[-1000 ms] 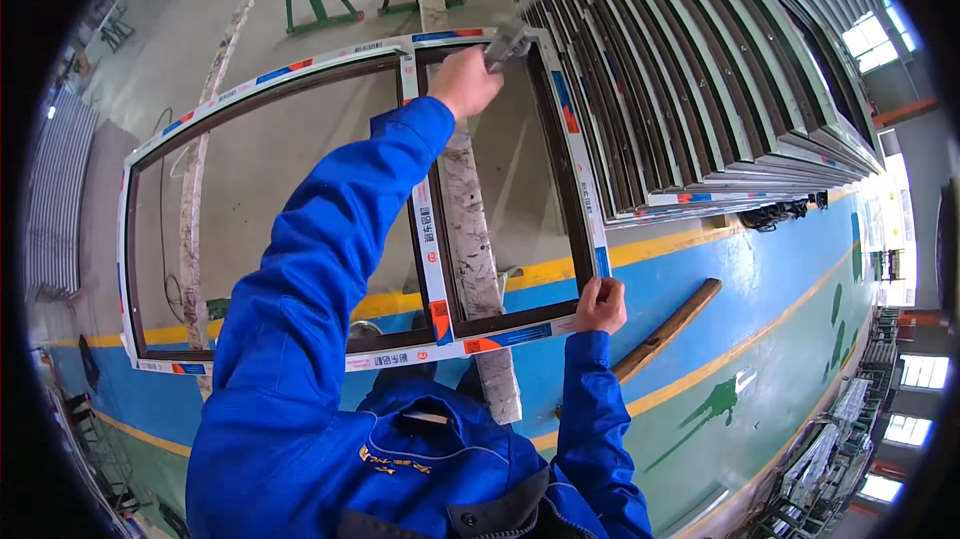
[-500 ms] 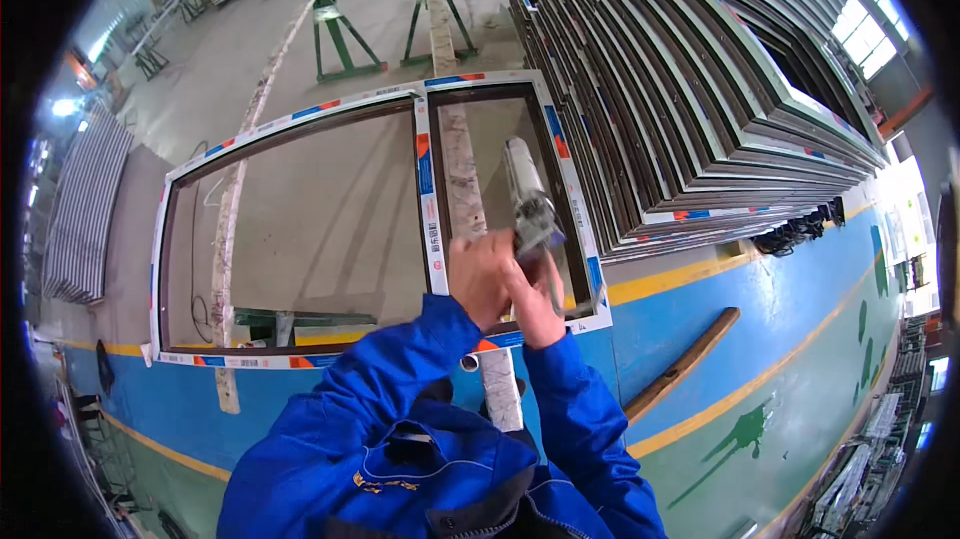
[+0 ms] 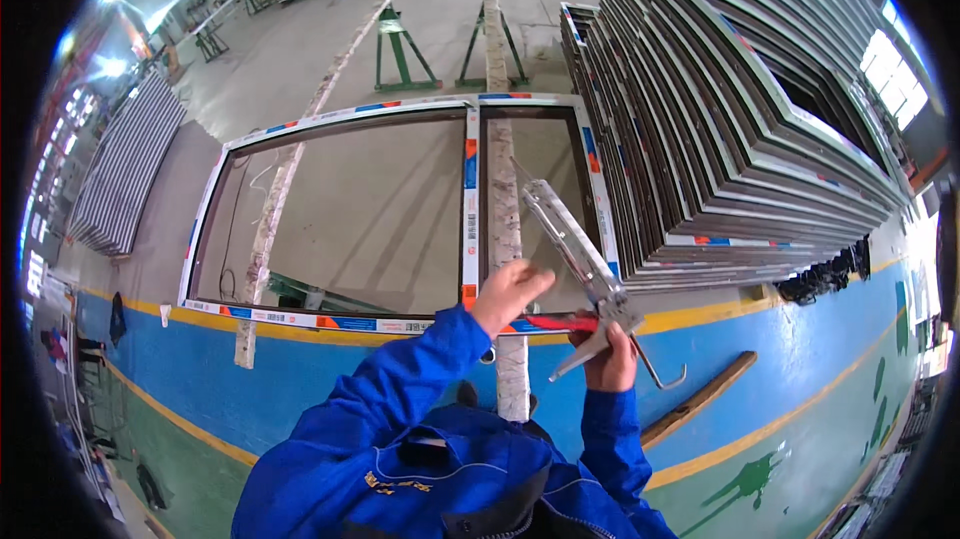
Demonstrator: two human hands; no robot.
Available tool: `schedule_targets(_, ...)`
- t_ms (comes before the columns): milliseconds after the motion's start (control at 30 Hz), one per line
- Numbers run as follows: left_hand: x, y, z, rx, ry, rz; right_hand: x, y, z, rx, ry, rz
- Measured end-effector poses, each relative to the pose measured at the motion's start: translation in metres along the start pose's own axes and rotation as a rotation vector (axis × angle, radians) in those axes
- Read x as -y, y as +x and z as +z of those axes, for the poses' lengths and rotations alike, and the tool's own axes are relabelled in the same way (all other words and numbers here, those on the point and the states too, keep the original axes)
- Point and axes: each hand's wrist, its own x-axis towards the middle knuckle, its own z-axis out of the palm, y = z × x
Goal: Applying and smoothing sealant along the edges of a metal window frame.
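Note:
My right hand (image 3: 612, 367) is closed around the handle end of a silver caulking gun (image 3: 575, 244). The gun slants up and to the left, its thin tip above the small pane opening; a hooked rod sticks out behind it. A red piece (image 3: 562, 323) shows beside its trigger, and I cannot tell what it belongs to. To the left of the gun, my left hand (image 3: 510, 294) holds nothing, fingers stretched toward it but apart from it. Under both lies a two-part window frame (image 3: 471, 214), dark inside and covered with white, blue and red film.
Two long battens (image 3: 270, 224) carry the frame, with green trestles (image 3: 403, 54) at their far end. A tall stack of similar frames (image 3: 690, 159) stands close on the right. A wooden bar (image 3: 700, 399) lies on the blue floor, lower right. Ribbed panels (image 3: 127, 171) are stacked far left.
The caulking gun has swung closer to me and to the right in my right hand. My hands, which were together, have parted. The whole view has shifted, moving the frame rightward in it.

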Motion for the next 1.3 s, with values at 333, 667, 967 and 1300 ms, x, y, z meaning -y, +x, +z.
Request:
schedule_targets(333,-0.024,0.035,0.039,-0.003,-0.604,-0.197,-0.002,-0.026,-0.009,0.104,0.097,0.034)
schedule_targets(667,-0.016,0.095,0.017,0.0,0.035,0.012,0.016,0.045,0.009,0.142,0.401,0.23)
schedule_targets(967,0.028,0.073,-0.084,-0.298,1.805,-0.227,-0.013,0.223,-0.005,0.113,0.313,0.317)
schedule_targets(1300,0.038,0.072,-0.083,-0.225,1.845,-0.417,-0.06,0.318,0.012,0.044,0.335,0.411)
